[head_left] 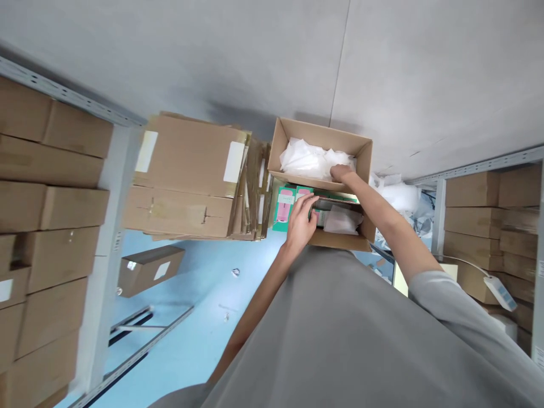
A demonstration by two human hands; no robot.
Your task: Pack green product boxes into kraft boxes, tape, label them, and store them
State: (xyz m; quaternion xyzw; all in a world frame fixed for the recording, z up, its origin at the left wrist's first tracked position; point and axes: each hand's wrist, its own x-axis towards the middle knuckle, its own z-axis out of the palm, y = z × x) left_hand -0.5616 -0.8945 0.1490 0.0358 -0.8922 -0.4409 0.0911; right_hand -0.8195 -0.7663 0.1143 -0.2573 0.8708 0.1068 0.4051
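My right hand point(342, 172) reaches into the rear open cardboard box point(319, 131), its fingers closed on the soft white packing bags point(306, 160) heaped there. The front wall hides part of the fingers. My left hand point(301, 220) is at the left end of the nearer open cardboard box point(340, 241), thumb and fingers apart. Just left of that hand are green and pink product boxes point(283, 207). Inside the nearer box lies a white translucent packet point(342, 220), with more green packaging partly hidden behind it.
Flattened cartons point(187, 153) stand stacked to the left. A closed carton point(151, 270) is lower, near the blue floor point(212, 306). Shelves with brown boxes point(59, 255) flank both sides. White plastic wrap point(397, 195) and a hanging power strip point(500, 292) are at the right.
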